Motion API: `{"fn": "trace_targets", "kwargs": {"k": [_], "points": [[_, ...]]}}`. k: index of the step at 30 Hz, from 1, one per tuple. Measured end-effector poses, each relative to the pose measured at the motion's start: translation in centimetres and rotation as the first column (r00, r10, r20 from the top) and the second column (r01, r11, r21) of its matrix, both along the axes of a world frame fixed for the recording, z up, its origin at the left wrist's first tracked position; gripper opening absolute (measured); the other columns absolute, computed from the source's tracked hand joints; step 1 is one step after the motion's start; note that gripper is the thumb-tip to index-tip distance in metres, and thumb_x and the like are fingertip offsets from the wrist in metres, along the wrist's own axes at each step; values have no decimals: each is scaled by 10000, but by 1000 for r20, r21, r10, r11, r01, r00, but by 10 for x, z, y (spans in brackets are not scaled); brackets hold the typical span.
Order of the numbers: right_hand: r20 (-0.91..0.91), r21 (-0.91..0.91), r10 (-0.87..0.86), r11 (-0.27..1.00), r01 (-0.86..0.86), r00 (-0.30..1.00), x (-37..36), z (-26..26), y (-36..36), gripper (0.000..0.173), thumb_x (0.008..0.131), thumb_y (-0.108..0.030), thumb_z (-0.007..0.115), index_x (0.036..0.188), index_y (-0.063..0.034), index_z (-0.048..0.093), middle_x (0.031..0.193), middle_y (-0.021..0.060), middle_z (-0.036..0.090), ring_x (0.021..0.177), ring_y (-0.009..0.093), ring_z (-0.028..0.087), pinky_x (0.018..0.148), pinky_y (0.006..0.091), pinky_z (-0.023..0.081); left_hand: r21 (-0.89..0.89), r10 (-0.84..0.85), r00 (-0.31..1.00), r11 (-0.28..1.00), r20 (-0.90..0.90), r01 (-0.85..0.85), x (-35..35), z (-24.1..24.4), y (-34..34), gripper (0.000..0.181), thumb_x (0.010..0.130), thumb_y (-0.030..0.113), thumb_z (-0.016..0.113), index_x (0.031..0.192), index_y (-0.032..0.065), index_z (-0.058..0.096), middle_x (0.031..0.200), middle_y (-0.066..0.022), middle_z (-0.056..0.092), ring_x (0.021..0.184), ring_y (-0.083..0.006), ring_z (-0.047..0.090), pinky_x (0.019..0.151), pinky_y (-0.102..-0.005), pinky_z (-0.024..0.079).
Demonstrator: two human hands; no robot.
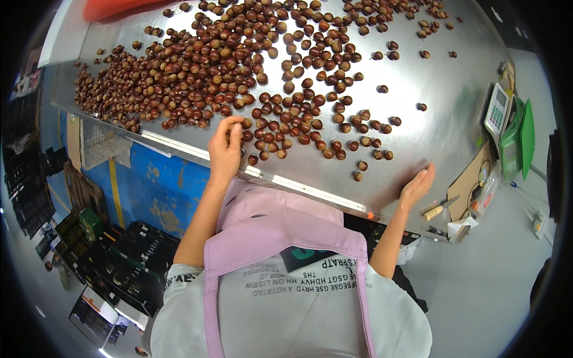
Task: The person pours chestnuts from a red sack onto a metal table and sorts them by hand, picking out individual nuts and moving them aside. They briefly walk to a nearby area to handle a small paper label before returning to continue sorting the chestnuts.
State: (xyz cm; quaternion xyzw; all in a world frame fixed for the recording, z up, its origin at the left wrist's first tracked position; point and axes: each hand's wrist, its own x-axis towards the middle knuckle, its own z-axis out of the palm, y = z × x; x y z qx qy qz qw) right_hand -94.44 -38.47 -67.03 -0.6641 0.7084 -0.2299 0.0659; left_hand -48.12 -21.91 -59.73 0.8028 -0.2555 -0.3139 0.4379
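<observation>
Many brown chestnuts (188, 74) are spread over a stainless steel table (429, 134), heaped at the left and scattered toward the middle and right. My left hand (226, 143) is at the table's near edge, its bent fingertips beside a few chestnuts at the near side of the group; whether it holds one I cannot tell. Well to the right, my right hand (417, 185) is held low over the steel surface, palm turned inward and fingers together, with no chestnut in it. Between the two hands lies a loose cluster of chestnuts (293, 118).
A green weighing scale (510, 143) with a keypad stands beyond the right edge. Near that corner are a wooden-handled knife (434, 212) and cardboard (468, 181). A red-orange item (112, 9) lies at the top left; a wire basket (100, 141) and black crates (134, 255) are below left.
</observation>
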Motion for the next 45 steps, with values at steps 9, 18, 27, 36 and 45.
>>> {"fn": "trace_targets", "kwargs": {"k": [9,18,27,36,45], "points": [[101,57,239,968,-246,966,129,21,11,502,999,-349,300,1407,-68,385,1458,142,374,1383,322,272,1128,517,114,343,-539,665,842,517,417,-32,5,-53,518,866,246,624,1333,113,442,945,-131,569,892,-300,569,712,-400,504],[-41,-263,371,892,-368,928,135,24,-108,490,968,-305,425,1388,-53,405,1426,157,413,1345,342,329,1100,494,229,13,-512,729,822,455,569,-43,7,-69,338,871,155,600,1204,117,557,889,-87,565,839,-274,565,705,-370,487],[-87,-118,91,988,-101,992,34,-25,-320,510,951,-426,423,1291,-62,533,1319,199,512,1239,363,453,1049,444,336,54,-146,833,989,533,139,45,9,-43,226,868,100,598,1091,102,633,811,-60,535,805,-237,539,724,-359,451],[200,-124,474,880,-458,857,137,-27,-243,382,966,-261,449,1183,27,577,1224,192,574,1137,330,527,1008,404,371,91,-136,639,990,757,103,69,6,-70,304,869,132,621,1172,128,603,874,-62,532,828,-242,538,671,-358,475],[275,14,552,817,-577,788,228,14,-134,425,971,-275,412,1318,-41,486,1372,142,466,1330,330,345,1114,432,246,223,-416,531,893,738,391,12,-16,-148,431,881,211,613,1276,73,508,846,-108,490,758,-249,516,595,-356,484]]}}
